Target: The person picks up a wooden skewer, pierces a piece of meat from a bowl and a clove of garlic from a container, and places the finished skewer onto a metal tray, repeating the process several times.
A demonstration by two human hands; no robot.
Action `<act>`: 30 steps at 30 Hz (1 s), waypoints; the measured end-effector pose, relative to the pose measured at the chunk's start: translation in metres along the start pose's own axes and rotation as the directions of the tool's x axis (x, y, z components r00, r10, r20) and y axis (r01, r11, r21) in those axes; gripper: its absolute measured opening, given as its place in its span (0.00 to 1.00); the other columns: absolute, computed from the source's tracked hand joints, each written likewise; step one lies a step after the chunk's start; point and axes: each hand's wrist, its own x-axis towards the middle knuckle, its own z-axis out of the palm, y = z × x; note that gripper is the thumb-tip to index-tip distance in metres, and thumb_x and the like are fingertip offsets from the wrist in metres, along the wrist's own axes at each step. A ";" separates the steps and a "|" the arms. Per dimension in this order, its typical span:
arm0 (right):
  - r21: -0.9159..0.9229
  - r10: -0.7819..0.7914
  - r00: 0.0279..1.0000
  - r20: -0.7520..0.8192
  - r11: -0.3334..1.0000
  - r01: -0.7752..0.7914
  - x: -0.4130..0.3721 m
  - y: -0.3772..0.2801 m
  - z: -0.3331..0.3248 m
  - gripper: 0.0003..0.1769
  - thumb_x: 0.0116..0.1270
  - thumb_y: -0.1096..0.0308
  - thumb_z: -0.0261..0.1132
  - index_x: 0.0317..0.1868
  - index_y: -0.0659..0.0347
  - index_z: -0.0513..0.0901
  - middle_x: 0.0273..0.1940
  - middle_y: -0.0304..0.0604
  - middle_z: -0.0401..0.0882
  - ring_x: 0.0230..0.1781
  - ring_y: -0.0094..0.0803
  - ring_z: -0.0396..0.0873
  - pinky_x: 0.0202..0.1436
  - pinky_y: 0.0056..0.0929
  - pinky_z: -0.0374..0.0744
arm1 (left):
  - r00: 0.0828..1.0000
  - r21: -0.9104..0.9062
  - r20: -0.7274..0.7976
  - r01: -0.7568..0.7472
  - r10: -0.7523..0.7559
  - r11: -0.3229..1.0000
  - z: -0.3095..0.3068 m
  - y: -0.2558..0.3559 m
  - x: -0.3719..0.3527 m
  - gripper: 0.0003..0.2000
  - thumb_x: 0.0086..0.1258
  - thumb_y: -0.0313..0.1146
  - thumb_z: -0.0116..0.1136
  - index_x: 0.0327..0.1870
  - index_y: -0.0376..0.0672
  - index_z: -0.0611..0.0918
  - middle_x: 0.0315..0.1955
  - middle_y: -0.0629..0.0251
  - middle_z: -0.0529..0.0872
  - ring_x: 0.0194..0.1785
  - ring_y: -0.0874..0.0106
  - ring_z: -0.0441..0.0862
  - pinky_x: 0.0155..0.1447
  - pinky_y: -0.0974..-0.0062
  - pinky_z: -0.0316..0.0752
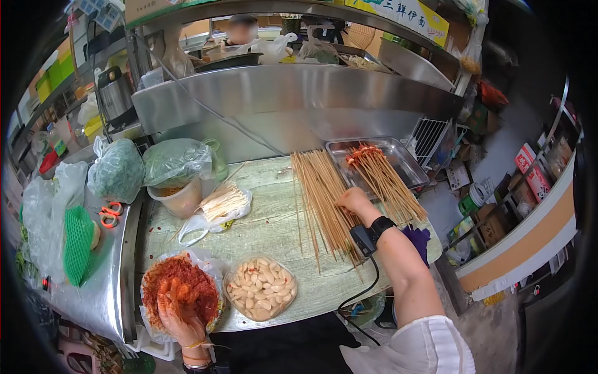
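My left hand [177, 311] is sunk into a bowl of red seasoned meat [180, 283] at the table's near left, its fingers coated in red paste; whether it grips a piece I cannot tell. My right hand [353, 201] reaches across to a pile of bare bamboo skewers [321, 199] and pinches at them with closed fingers. A black device is strapped to that wrist, with a cable hanging from it. Loaded skewers [383, 177] lie with their meat ends in a metal tray [408, 162] at the far right.
A bowl of pale pieces [261, 288] sits beside the red bowl. Enoki mushrooms in a bag [221, 202], a plastic tub [180, 196] and bagged greens [115, 171] stand at the left. Orange scissors [111, 213] lie on the steel counter. A person stands behind the steel partition [280, 93].
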 end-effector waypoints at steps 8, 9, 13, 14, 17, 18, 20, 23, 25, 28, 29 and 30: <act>0.667 -0.071 0.981 0.178 0.742 -0.067 -0.065 -0.040 -0.034 0.07 0.68 0.66 0.57 0.36 0.62 0.74 0.24 0.38 0.76 0.19 0.23 0.77 0.19 0.21 0.74 | 1.000 -0.005 -0.029 -0.012 0.012 1.000 -0.001 -0.001 0.000 0.21 0.73 0.34 0.47 0.63 0.37 0.65 0.61 0.50 0.72 0.62 0.60 0.72 0.57 0.60 0.76; 0.663 -0.073 0.980 0.186 0.745 -0.070 -0.071 -0.039 -0.036 0.07 0.68 0.66 0.57 0.36 0.62 0.74 0.24 0.38 0.76 0.19 0.23 0.77 0.19 0.21 0.74 | 1.000 -0.014 -0.025 0.019 -0.020 1.000 0.003 0.002 -0.001 0.20 0.72 0.33 0.47 0.63 0.37 0.66 0.60 0.51 0.73 0.62 0.61 0.73 0.58 0.61 0.76; 0.884 -0.388 0.917 0.094 0.455 0.102 -0.099 -0.044 -0.036 0.07 0.70 0.66 0.54 0.38 0.61 0.75 0.27 0.38 0.77 0.24 0.27 0.81 0.23 0.17 0.76 | 0.999 -0.062 -0.026 0.038 -0.040 0.997 0.000 0.001 0.003 0.18 0.72 0.31 0.48 0.61 0.37 0.68 0.57 0.52 0.76 0.59 0.63 0.76 0.58 0.66 0.76; 0.922 -0.439 0.898 0.037 0.362 0.139 -0.112 -0.052 -0.033 0.07 0.71 0.66 0.53 0.38 0.60 0.75 0.27 0.38 0.77 0.24 0.27 0.81 0.23 0.18 0.76 | 0.999 -0.072 -0.034 0.031 -0.033 0.997 0.008 0.004 0.003 0.18 0.71 0.29 0.49 0.61 0.37 0.69 0.56 0.53 0.77 0.56 0.65 0.78 0.57 0.70 0.77; 0.940 -0.483 0.875 0.021 0.309 0.148 -0.167 -0.091 -0.016 0.08 0.71 0.66 0.53 0.39 0.62 0.75 0.29 0.41 0.78 0.26 0.30 0.82 0.27 0.20 0.78 | 0.997 -0.052 -0.048 0.055 -0.058 0.997 0.006 0.007 0.004 0.18 0.70 0.27 0.50 0.60 0.36 0.70 0.53 0.55 0.79 0.52 0.67 0.80 0.55 0.72 0.78; 0.908 -0.465 0.885 -0.009 0.367 0.202 -0.185 -0.102 -0.008 0.09 0.72 0.67 0.52 0.40 0.63 0.75 0.30 0.42 0.79 0.27 0.31 0.82 0.28 0.22 0.79 | 0.998 -0.069 -0.049 0.040 -0.043 0.997 0.006 0.011 0.005 0.18 0.70 0.28 0.51 0.60 0.35 0.70 0.52 0.55 0.80 0.52 0.68 0.80 0.54 0.73 0.78; 0.872 -0.489 0.872 0.039 0.443 0.209 -0.208 -0.113 0.016 0.09 0.72 0.67 0.52 0.41 0.64 0.75 0.31 0.44 0.80 0.28 0.33 0.83 0.30 0.24 0.80 | 0.999 0.055 -0.035 0.012 -0.010 0.998 0.005 0.037 0.010 0.18 0.71 0.29 0.53 0.59 0.33 0.71 0.50 0.57 0.81 0.51 0.70 0.80 0.55 0.75 0.76; 0.888 -0.544 0.839 0.023 0.396 0.232 -0.223 -0.107 0.027 0.10 0.72 0.66 0.51 0.41 0.65 0.74 0.33 0.47 0.80 0.29 0.35 0.83 0.32 0.26 0.81 | 0.998 0.133 -0.044 -0.042 0.048 0.990 -0.003 0.057 0.016 0.19 0.70 0.28 0.54 0.59 0.31 0.71 0.46 0.56 0.82 0.48 0.70 0.81 0.52 0.74 0.78; 0.911 -0.559 0.826 -0.071 0.302 0.282 -0.232 -0.103 0.035 0.11 0.73 0.65 0.51 0.41 0.65 0.74 0.35 0.48 0.80 0.28 0.35 0.83 0.33 0.28 0.82 | 1.000 0.170 -0.018 -0.017 0.020 0.985 -0.017 0.068 0.016 0.20 0.70 0.28 0.54 0.60 0.31 0.70 0.46 0.55 0.82 0.46 0.70 0.82 0.48 0.73 0.80; 0.909 -0.519 0.831 -0.200 0.218 0.354 -0.241 -0.100 0.044 0.13 0.73 0.63 0.50 0.40 0.65 0.74 0.36 0.49 0.78 0.30 0.33 0.82 0.32 0.28 0.82 | 0.997 0.215 -0.074 -0.015 0.032 0.977 -0.029 0.083 0.014 0.22 0.69 0.29 0.55 0.62 0.29 0.67 0.45 0.54 0.82 0.44 0.70 0.82 0.47 0.72 0.81; 0.901 -0.501 0.835 -0.225 0.219 0.374 -0.238 -0.091 0.047 0.14 0.74 0.61 0.50 0.39 0.64 0.73 0.37 0.48 0.77 0.31 0.31 0.80 0.29 0.27 0.82 | 0.997 0.206 -0.077 -0.010 0.027 0.978 -0.038 0.087 0.016 0.23 0.69 0.29 0.55 0.62 0.28 0.66 0.46 0.54 0.81 0.44 0.70 0.82 0.48 0.72 0.80; 0.905 -0.477 0.843 -0.248 0.197 0.377 -0.239 -0.089 0.047 0.14 0.74 0.61 0.49 0.37 0.63 0.72 0.34 0.45 0.74 0.29 0.27 0.77 0.27 0.25 0.81 | 0.996 0.260 -0.083 -0.016 0.039 0.965 -0.045 0.091 0.017 0.23 0.69 0.29 0.55 0.62 0.27 0.66 0.47 0.54 0.81 0.45 0.70 0.82 0.50 0.72 0.79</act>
